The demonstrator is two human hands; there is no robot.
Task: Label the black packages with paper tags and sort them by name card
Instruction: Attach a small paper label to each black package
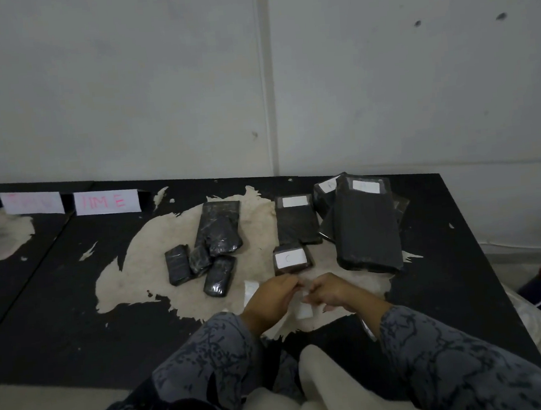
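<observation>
head view: left hand and right hand meet, each grip pinching a paper tag low over the table, likely readying it for the unlabelled black packages just beyond

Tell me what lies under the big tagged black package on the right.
The big package lies on other black packages: one tagged pokes out behind left, another corner right. How many lie beneath is hidden.
</observation>
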